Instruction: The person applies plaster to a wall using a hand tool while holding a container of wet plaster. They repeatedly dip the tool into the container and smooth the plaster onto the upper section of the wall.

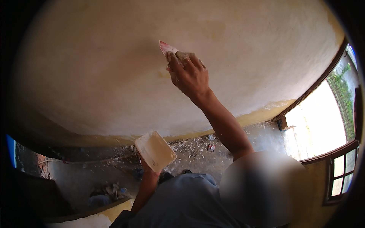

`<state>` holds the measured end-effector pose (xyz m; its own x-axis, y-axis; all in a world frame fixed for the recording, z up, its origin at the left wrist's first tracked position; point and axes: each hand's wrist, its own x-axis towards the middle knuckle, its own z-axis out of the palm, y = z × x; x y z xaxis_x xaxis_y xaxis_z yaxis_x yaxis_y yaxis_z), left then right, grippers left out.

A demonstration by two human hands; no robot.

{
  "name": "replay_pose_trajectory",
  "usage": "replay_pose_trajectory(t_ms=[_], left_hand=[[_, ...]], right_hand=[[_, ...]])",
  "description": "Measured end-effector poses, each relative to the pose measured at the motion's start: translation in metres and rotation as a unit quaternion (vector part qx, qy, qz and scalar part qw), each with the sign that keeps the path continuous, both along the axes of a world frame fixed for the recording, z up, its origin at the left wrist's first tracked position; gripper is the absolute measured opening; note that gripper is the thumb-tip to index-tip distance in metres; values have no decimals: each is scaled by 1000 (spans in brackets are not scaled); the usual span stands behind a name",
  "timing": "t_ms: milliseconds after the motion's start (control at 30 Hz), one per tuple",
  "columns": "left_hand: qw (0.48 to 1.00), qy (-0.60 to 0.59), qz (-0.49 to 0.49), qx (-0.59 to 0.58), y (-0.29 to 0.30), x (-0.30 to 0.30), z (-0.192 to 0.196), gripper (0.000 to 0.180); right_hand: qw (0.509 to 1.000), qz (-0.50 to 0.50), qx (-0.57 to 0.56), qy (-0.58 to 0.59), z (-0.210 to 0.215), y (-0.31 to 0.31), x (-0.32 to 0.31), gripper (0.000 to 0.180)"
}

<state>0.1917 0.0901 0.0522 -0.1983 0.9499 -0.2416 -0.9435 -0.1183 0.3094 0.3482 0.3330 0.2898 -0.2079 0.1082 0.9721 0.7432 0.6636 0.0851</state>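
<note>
My right hand is raised to the pale plastered wall, its fingers wrapped round a putty scraper. The scraper has a red and whitish, smeared blade, and its tip lies at or very near the wall; whether it touches, I cannot tell. Pale residue coats the fingers. Lower down, my left hand grips a shallow cream-coloured rectangular tray from below, tilted with its hollow side showing. Most of the left fingers are hidden behind the tray.
White crumbs and flakes litter the grey floor along the wall's foot, with a small reddish packet among them. At the right is a bright opening with a dark frame and a paned window. Debris lies in a heap at lower left.
</note>
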Motion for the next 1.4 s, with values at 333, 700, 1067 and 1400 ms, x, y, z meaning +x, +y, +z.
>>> replay_pose_trajectory(t_ms=[333,700,1067,1400], left_hand=[[999,-7,-1,35,-16,2,-5,61],[997,12,-80,8,-6,10,8,59],[985,-94,-132,52,4,16,11,62],[991,-81,-110,-9,20,27,21,62]], right_hand=[[996,-41,-66,-43,-39,43,105,47],[930,-178,-111,302,82,55,115,19],[886,179,-428,-15,-62,-83,-29,27],[784,101,-607,-88,-127,-156,2,55]])
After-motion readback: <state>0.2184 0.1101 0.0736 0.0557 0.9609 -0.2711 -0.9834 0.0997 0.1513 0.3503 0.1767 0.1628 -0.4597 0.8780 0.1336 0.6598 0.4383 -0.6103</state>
